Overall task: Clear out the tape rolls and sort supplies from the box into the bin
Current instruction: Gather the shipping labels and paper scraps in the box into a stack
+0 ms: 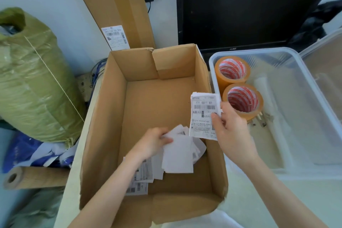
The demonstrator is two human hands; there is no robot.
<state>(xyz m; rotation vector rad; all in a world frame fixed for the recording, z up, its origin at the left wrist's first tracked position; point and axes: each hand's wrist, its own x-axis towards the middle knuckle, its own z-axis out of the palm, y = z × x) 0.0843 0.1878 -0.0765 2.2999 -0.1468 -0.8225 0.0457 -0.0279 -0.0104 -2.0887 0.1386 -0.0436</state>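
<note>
- a pale wall stands behind a pale worktop (259,200); a dark monitor (240,9) sits at the back right, and flat cardboard (118,5) with a printed label leans on the wall.
- a green sack (31,79) stands at the left, with a cardboard tube (33,177) lying below it.
- an open box (148,116) sits in the middle, flaps up.
- a clear bin (305,116) sits just right of the box, touching or nearly touching its wall.
- two tape rolls (242,101) with red and white cores stand side by side at the bin's left end, touching each other.
- some small metal bits lie by the nearer roll; too blurred to name.
- loose labels (177,155) lie in a heap on the box floor, near its front.
- the left hand (153,143) reaches into the box, fingers curled on the top sheets of the heap.
- the right hand (231,129) pinches a label stack (203,114) between thumb and fingers, upright over the box's right wall, beside the bin.
- the hands are apart.
</note>
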